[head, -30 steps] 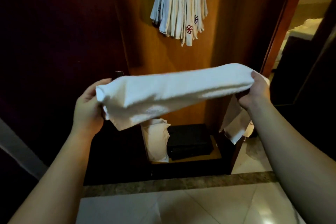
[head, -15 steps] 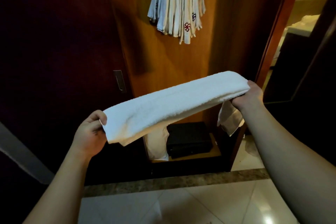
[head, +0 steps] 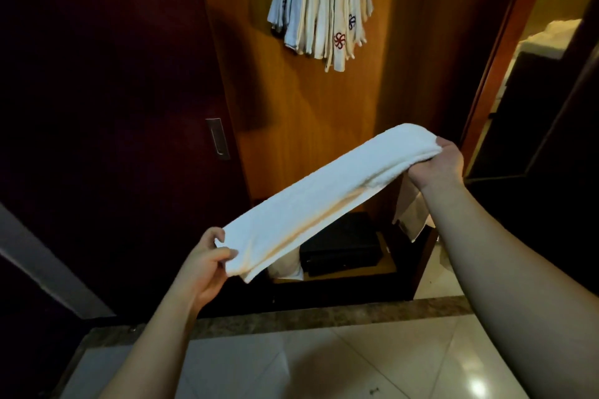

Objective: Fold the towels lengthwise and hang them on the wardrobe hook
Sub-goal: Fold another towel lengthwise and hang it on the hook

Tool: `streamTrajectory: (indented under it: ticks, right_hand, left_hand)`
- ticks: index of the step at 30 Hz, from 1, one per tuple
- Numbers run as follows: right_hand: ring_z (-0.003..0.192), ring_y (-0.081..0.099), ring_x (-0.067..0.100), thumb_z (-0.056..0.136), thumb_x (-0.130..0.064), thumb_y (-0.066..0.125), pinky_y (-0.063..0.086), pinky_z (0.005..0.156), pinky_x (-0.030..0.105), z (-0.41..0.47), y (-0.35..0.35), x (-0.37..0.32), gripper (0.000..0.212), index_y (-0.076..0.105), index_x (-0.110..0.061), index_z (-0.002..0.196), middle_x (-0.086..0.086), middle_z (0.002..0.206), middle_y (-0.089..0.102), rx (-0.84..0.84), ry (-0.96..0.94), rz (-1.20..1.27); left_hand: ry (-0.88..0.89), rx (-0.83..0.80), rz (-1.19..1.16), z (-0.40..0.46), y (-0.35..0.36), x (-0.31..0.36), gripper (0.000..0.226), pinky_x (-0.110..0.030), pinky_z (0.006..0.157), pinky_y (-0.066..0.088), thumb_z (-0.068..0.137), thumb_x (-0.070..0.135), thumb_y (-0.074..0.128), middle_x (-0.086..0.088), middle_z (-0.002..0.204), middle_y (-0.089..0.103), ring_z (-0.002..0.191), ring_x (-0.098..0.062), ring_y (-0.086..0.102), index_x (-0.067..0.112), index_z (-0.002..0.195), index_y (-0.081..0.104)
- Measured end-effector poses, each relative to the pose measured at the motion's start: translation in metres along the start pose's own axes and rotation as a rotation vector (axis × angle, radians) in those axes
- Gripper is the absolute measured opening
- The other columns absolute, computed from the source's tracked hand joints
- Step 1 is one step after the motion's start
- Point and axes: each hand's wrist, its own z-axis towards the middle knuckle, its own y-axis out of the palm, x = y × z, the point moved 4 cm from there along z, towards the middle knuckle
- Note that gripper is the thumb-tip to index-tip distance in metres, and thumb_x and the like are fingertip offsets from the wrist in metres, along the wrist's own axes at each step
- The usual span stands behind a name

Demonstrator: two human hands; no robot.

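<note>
A white towel (head: 324,201), folded into a long narrow band, stretches diagonally in front of the open wardrobe. My left hand (head: 204,266) pinches its lower left end. My right hand (head: 436,165) grips the higher right end, and a loose corner of the towel hangs below that hand. Several folded white towels (head: 321,6) with small red and dark emblems hang in a bunch at the top of the wooden wardrobe back panel (head: 298,126). The hook itself is hidden above them.
A dark sliding door with a metal recessed handle (head: 217,139) stands to the left. On the wardrobe floor sit a black box (head: 340,246) and a white cloth beside it. A stone threshold (head: 324,314) and glossy floor tiles lie below. A doorway opens on the right.
My left hand has dropped lower and toward me with its end of the towel, so the towel now slopes up to the right. My right hand also sank a little.
</note>
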Motion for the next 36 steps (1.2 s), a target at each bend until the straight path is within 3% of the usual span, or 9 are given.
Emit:
streamTrajectory:
  ticks: [4, 10, 17, 20, 23, 26, 31, 34, 36]
  right_hand:
    - [0.108, 0.064, 0.039, 0.093, -0.015, 0.053, 0.057, 0.069, 0.049, -0.018, 0.022, 0.007, 0.045, 0.047, -0.01, 0.138, 0.019, 0.123, 0.065, -0.026, 0.006, 0.053]
    - [0.103, 0.068, 0.039, 0.094, -0.024, 0.051, 0.051, 0.093, 0.057, -0.048, 0.068, 0.024, 0.038, 0.054, -0.011, 0.129, 0.018, 0.115, 0.071, -0.195, 0.02, -0.005]
    - [0.106, 0.068, 0.039, 0.088, -0.027, 0.059, 0.051, 0.095, 0.054, -0.072, 0.112, 0.033, 0.046, 0.054, -0.007, 0.129, 0.018, 0.116, 0.071, -0.349, -0.049, -0.131]
    - [0.106, 0.068, 0.039, 0.086, -0.025, 0.062, 0.051, 0.095, 0.055, -0.082, 0.128, 0.031, 0.043, 0.057, -0.005, 0.123, 0.02, 0.114, 0.071, -0.41, -0.097, -0.146]
    - [0.106, 0.068, 0.037, 0.082, -0.027, 0.067, 0.053, 0.092, 0.053, -0.09, 0.141, 0.029, 0.045, 0.058, -0.008, 0.122, 0.019, 0.114, 0.071, -0.407, -0.147, -0.228]
    - [0.108, 0.065, 0.035, 0.08, -0.029, 0.071, 0.054, 0.091, 0.05, -0.099, 0.156, 0.027, 0.051, 0.056, -0.009, 0.124, 0.018, 0.117, 0.067, -0.398, -0.175, -0.29]
    - [0.113, 0.059, 0.03, 0.097, -0.023, 0.059, 0.049, 0.101, 0.045, -0.116, 0.18, 0.021, 0.012, 0.054, -0.013, 0.092, 0.014, 0.11, 0.062, -0.444, -0.197, -0.386]
    - [0.1, 0.062, 0.026, 0.096, -0.026, 0.06, 0.052, 0.096, 0.043, -0.129, 0.195, 0.012, 0.014, 0.055, -0.015, 0.089, 0.01, 0.097, 0.064, -0.454, -0.233, -0.407]
    - [0.085, 0.064, 0.021, 0.097, -0.023, 0.06, 0.054, 0.089, 0.04, -0.135, 0.2, 0.005, 0.018, 0.056, -0.013, 0.084, 0.007, 0.083, 0.064, -0.46, -0.248, -0.381]
  left_hand:
    - [-0.099, 0.15, 0.131, 0.016, 0.004, -0.038, 0.033, -0.04, 0.063, 0.047, 0.086, -0.018, 0.039, -0.018, 0.113, 0.049, 0.095, -0.035, 0.056, 0.011, 0.099, 0.048]
    - [-0.25, 0.247, 0.252, 0.035, 0.026, -0.1, 0.037, -0.028, 0.051, 0.035, 0.088, -0.009, 0.042, -0.018, 0.098, 0.053, 0.07, -0.025, 0.049, 0.011, 0.119, 0.047]
    - [-0.358, 0.223, 0.243, 0.059, 0.054, -0.117, 0.049, -0.036, 0.064, 0.054, 0.09, -0.003, 0.053, -0.022, 0.121, 0.055, 0.096, -0.034, 0.062, 0.011, 0.134, 0.038]
    - [-0.274, 0.266, 0.362, 0.056, 0.074, -0.091, 0.052, -0.035, 0.073, 0.052, 0.089, 0.001, 0.057, -0.018, 0.13, 0.05, 0.102, -0.028, 0.057, 0.009, 0.137, 0.042]
    - [0.045, 0.404, 0.205, 0.03, 0.103, -0.029, 0.017, -0.034, 0.073, 0.046, 0.097, 0.013, 0.051, -0.011, 0.107, 0.063, 0.081, -0.019, 0.056, 0.013, 0.113, 0.057]
    - [0.289, 0.177, -0.036, -0.01, 0.15, 0.025, 0.028, -0.034, 0.069, 0.048, 0.105, 0.028, 0.041, -0.008, 0.083, 0.065, 0.068, -0.019, 0.06, 0.008, 0.104, 0.06]
    - [0.315, -0.271, 0.071, -0.046, 0.222, 0.047, 0.082, -0.028, 0.101, 0.039, 0.08, 0.077, 0.029, 0.006, 0.143, 0.052, 0.131, -0.013, 0.049, 0.026, 0.141, 0.048]
    - [0.375, -0.303, 0.177, -0.043, 0.244, 0.058, 0.127, -0.017, 0.105, 0.023, 0.05, 0.103, 0.034, 0.021, 0.148, 0.031, 0.141, 0.0, 0.026, 0.034, 0.156, 0.022]
    - [0.452, -0.3, 0.191, -0.042, 0.255, 0.077, 0.127, -0.017, 0.109, 0.024, 0.045, 0.105, 0.03, 0.025, 0.146, 0.03, 0.14, 0.002, 0.02, 0.038, 0.153, 0.024]
